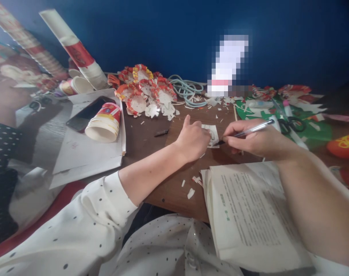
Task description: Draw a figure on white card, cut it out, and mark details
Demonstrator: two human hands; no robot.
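Observation:
A small piece of white paper (213, 134) with dark line marks lies on the brown table. My left hand (194, 141) rests on its left side, fingers curled and holding it down; the fingertips are partly hidden. A pen (250, 128) with a clear barrel is pinched in my right hand (249, 140), its dark tip at the paper's lower right edge. Left of my left hand lies a black pen cap (161, 133). Under my right forearm is a printed booklet (246, 207) with curled pages.
Cut red-and-white paper pieces (147, 90) are heaped at the back beside a pale blue cord (187, 90). Paper cups (104, 122) and a phone (89, 113) rest on a white board (85, 161). Black-handled scissors (292, 124) lie right. Another person's arm (4, 101) is at left.

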